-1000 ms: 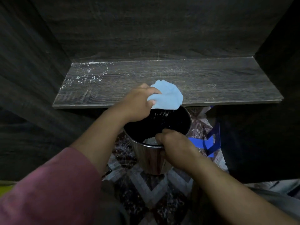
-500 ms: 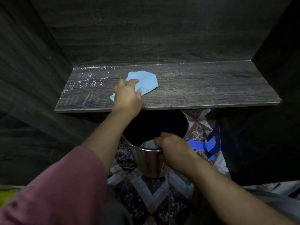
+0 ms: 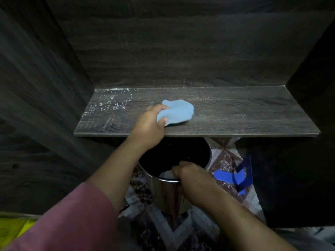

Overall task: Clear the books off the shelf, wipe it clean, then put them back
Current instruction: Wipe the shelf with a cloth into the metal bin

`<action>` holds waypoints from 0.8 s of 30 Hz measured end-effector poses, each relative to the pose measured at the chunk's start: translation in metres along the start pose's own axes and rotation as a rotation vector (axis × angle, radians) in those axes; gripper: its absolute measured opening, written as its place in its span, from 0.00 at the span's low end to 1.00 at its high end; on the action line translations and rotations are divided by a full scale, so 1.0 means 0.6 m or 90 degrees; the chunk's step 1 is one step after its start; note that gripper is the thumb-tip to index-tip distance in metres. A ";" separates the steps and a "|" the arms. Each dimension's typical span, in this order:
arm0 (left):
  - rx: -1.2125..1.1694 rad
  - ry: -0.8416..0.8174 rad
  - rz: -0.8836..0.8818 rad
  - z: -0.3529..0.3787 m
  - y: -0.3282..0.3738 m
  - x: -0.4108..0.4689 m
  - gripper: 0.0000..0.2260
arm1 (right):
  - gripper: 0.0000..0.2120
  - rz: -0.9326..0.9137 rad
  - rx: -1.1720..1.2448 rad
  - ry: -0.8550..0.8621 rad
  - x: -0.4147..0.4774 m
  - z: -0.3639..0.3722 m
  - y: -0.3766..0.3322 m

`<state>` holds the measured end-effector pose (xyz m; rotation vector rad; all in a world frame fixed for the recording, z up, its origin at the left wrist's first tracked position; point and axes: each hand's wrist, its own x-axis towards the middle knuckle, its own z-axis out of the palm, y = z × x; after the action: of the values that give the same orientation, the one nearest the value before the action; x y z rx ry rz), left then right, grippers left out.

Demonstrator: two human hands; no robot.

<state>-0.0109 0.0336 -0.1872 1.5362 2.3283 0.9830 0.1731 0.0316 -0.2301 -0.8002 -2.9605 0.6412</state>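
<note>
Head view, downward onto shelf (image 3: 235, 113) (close)

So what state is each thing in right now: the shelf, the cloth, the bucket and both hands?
Shelf, no books on it, left end not yet wiped.
White dust, scattered near the shelf's back left corner.
Cloth, bunched up, lying on the middle of the shelf.
Left hand, grips the cloth.
Right hand, grips the bucket's rim.
Bucket, open-topped, below the shelf's front edge, white bits inside.
</note>
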 end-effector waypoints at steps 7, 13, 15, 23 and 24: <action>0.101 0.272 -0.158 -0.065 -0.072 0.012 0.17 | 0.10 0.027 0.006 -0.008 0.018 0.005 -0.011; 0.135 0.287 -0.205 -0.071 -0.118 0.013 0.18 | 0.09 0.037 0.033 -0.002 0.035 0.002 -0.011; 0.158 0.266 -0.205 -0.064 -0.130 0.010 0.18 | 0.09 0.031 0.040 -0.001 0.036 0.002 -0.011; 0.186 0.081 -0.122 -0.056 -0.117 0.014 0.18 | 0.10 0.013 0.082 0.002 0.024 -0.002 -0.014; 0.175 0.053 -0.096 -0.053 -0.106 0.012 0.18 | 0.10 0.015 0.081 0.001 0.022 -0.001 -0.014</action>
<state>-0.0772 0.0109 -0.2005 1.4047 2.6862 0.7293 0.1576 0.0317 -0.2278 -0.8251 -2.8782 0.8205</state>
